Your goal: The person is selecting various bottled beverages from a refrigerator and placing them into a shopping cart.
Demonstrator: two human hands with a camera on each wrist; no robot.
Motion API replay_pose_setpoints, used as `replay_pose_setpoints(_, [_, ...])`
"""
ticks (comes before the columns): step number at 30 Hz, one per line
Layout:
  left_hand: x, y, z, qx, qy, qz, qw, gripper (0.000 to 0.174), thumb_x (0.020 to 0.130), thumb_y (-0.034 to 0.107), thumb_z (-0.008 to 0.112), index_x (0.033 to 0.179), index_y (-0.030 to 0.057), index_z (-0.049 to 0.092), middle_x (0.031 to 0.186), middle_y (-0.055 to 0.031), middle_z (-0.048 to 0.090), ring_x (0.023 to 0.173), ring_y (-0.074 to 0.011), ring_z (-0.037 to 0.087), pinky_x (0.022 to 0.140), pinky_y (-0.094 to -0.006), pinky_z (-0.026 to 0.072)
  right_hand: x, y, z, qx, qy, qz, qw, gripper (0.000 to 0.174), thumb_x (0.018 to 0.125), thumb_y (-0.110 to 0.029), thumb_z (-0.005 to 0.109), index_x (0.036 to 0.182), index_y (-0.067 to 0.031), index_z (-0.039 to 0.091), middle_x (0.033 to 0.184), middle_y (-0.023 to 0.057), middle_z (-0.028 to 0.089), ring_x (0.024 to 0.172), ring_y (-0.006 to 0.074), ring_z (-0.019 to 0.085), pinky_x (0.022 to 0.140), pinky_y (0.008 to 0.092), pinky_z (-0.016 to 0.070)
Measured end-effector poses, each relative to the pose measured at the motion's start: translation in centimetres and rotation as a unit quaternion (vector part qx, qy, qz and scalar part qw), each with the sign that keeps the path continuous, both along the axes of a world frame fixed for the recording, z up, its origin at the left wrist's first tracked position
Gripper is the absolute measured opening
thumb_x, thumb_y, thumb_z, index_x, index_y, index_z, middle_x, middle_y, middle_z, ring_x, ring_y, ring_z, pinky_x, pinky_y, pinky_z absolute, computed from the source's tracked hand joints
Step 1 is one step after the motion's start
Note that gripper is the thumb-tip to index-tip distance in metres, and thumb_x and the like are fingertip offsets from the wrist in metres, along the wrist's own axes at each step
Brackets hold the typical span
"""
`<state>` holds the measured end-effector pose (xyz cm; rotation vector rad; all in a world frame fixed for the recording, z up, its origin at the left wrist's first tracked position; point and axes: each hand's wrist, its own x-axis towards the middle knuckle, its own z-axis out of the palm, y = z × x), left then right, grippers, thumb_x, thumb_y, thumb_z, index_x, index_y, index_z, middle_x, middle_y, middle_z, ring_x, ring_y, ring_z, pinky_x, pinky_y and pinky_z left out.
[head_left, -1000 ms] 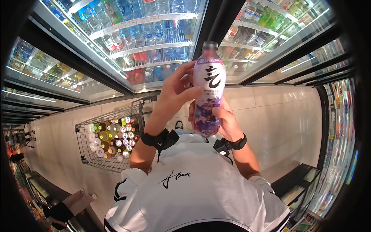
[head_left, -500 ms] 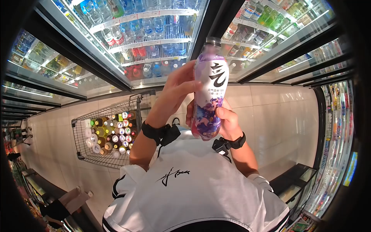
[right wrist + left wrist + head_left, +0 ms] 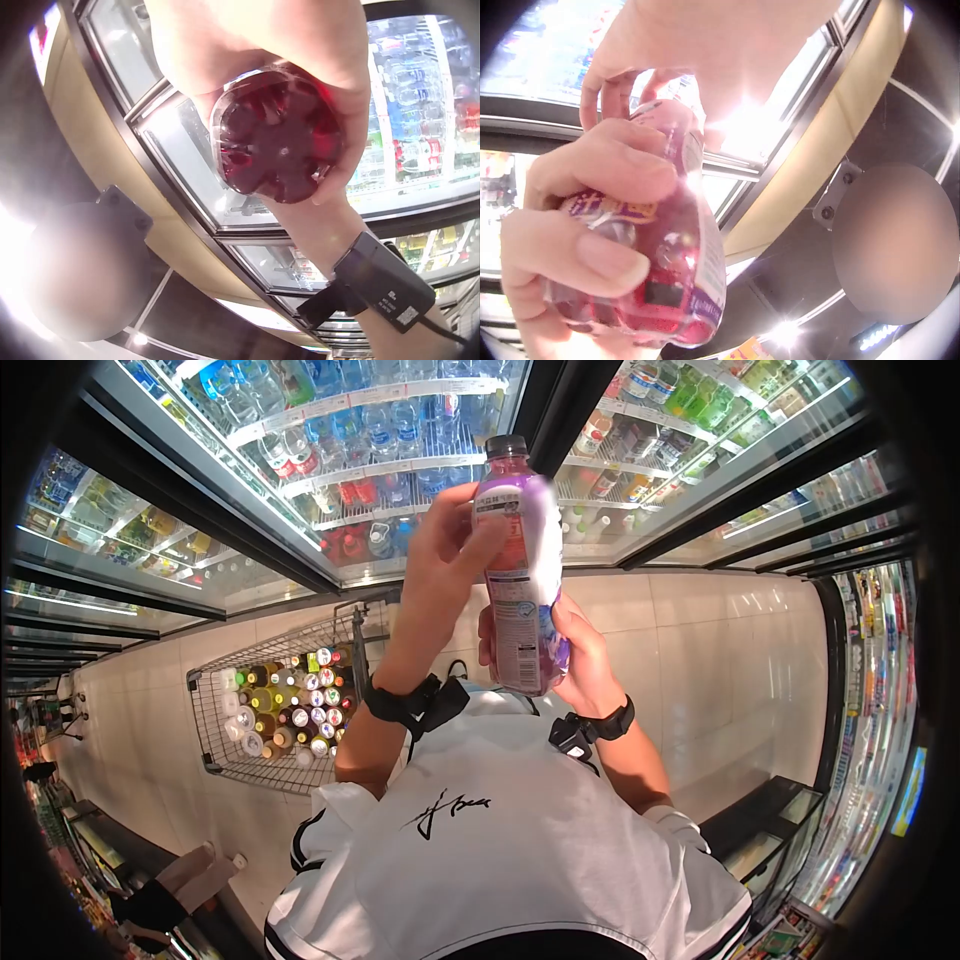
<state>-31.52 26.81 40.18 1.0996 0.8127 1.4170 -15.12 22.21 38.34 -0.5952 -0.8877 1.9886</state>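
Observation:
A soda bottle [image 3: 520,590] with a dark cap, purple-and-white label and red drink stands upright in front of the chest. My right hand [image 3: 588,665] grips its lower half, thumb on one side and fingers on the other. Higher up, my left hand [image 3: 440,565] holds the label's side between thumb and fingers. Small print and a barcode panel face the head camera. In the right wrist view the bottle's lobed base [image 3: 281,142] shows dark red under the right hand. The left wrist view shows the right fingers [image 3: 600,172] wrapped round the bottle's lower part.
To the left stands a wire shopping cart [image 3: 270,775] holding many capped bottles. Glass-door coolers with drink shelves [image 3: 385,465] line the front. More stocked shelves [image 3: 870,690] run along the right. Another person's legs [image 3: 195,875] show at the lower left.
The bottle has turned about its upright axis, so the large black character has swung away and the small-print side faces the head camera. It has also moved slightly up and left.

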Motion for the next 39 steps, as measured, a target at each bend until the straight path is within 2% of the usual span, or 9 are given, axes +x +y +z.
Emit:
replay_pose_setpoints(7, [-0.7,-0.6,-0.1,-0.140,-0.147,-0.140,0.969,0.043,0.100,0.030,0.059,0.135,0.0086,0.045,0.109,-0.0056,0.065,0.092,-0.0113,0.062,0.084,-0.0303,0.0493,-0.1,0.0,-1.0,-0.097,0.139,0.071,0.983,0.077,0.095,-0.060,0.047,0.143,-0.0008,0.037,0.121,0.0269,0.055,0.097,0.0418,0.065,0.071,0.0510,0.0592])
replay_pose_setpoints(15, [-0.5,-0.9,-0.3,-0.116,-0.128,-0.101,0.980,0.048,0.097,0.026,0.066,0.136,0.0091,0.043,0.098,-0.0087,0.067,0.081,-0.0098,0.061,0.069,-0.0260,0.0466,0.3,-0.7,-0.8,-0.128,0.086,0.068,0.986,0.074,0.100,-0.056,0.040,0.149,-0.0012,0.032,0.132,0.0289,0.050,0.111,0.0457,0.060,0.085,0.0575,0.0558])
replay_pose_setpoints(17, [-0.3,-0.9,-0.3,-0.105,-0.125,-0.096,0.982,0.050,0.096,0.025,0.067,0.136,0.0087,0.043,0.097,-0.0099,0.068,0.080,-0.0095,0.060,0.067,-0.0254,0.0461,0.4,-0.7,-1.1,-0.094,0.126,0.075,0.985,0.061,0.105,-0.043,0.036,0.145,0.0028,0.035,0.131,0.0284,0.054,0.110,0.0428,0.063,0.090,0.0529,0.0564])
replay_pose_setpoints(20, [-0.1,-1.2,-0.3,-0.101,-0.109,-0.082,0.985,0.051,0.094,0.022,0.069,0.136,0.0080,0.043,0.098,-0.0116,0.068,0.079,-0.0096,0.061,0.067,-0.0257,0.0464,1.0,-0.4,-1.3,-0.059,0.080,0.111,0.989,0.071,0.102,-0.053,0.035,0.150,-0.0006,0.029,0.136,0.0284,0.048,0.114,0.0459,0.059,0.091,0.0584,0.0533])
replay_pose_setpoints(24, [0.4,-1.1,-0.6,-0.124,-0.111,-0.075,0.983,0.053,0.094,0.021,0.070,0.136,0.0065,0.042,0.099,-0.0114,0.069,0.080,-0.0101,0.061,0.068,-0.0265,0.0469,1.4,-0.5,-0.8,-0.071,0.062,0.107,0.990,0.069,0.103,-0.051,0.035,0.149,0.0011,0.029,0.135,0.0290,0.048,0.114,0.0457,0.059,0.091,0.0576,0.0537])
replay_pose_setpoints(29, [1.5,-1.1,-0.6,-0.134,-0.124,-0.080,0.980,0.057,0.093,0.020,0.069,0.140,0.0054,0.040,0.101,-0.0118,0.069,0.087,-0.0114,0.062,0.072,-0.0264,0.0472,2.9,-0.5,0.4,-0.033,-0.030,0.089,0.995,0.064,0.092,-0.028,0.049,0.145,0.0056,0.032,0.129,0.0281,0.054,0.110,0.0430,0.063,0.091,0.0513,0.0555])
replay_pose_setpoints(33, [2.9,-1.4,-0.3,-0.107,-0.117,-0.073,0.985,0.061,0.092,0.018,0.070,0.142,0.0057,0.038,0.108,-0.0144,0.067,0.095,-0.0148,0.063,0.078,-0.0288,0.0489,4.6,0.0,0.6,-0.040,-0.032,0.094,0.994,0.070,0.082,-0.024,0.057,0.142,0.0054,0.037,0.124,0.0258,0.058,0.107,0.0402,0.065,0.091,0.0483,0.0559])
replay_pose_setpoints(35, [3.9,-1.3,0.1,-0.092,-0.112,-0.073,0.987,0.062,0.091,0.017,0.071,0.142,0.0058,0.037,0.112,-0.0158,0.066,0.098,-0.0160,0.063,0.080,-0.0301,0.0495,5.6,0.5,-0.3,-0.025,-0.006,0.105,0.994,0.072,0.083,-0.020,0.067,0.144,0.0013,0.036,0.122,0.0207,0.062,0.106,0.0309,0.066,0.092,0.0428,0.0540])
replay_pose_setpoints(39, [6.1,-1.5,0.6,-0.041,-0.087,-0.078,0.992,0.075,0.084,0.016,0.076,0.146,0.0048,0.034,0.124,-0.0189,0.061,0.110,-0.0223,0.062,0.093,-0.0356,0.0486,7.4,1.2,-1.1,0.036,-0.114,0.042,0.992,0.075,0.069,-0.019,0.072,0.135,0.0034,0.045,0.118,0.0209,0.063,0.104,0.0333,0.067,0.088,0.0432,0.0568])
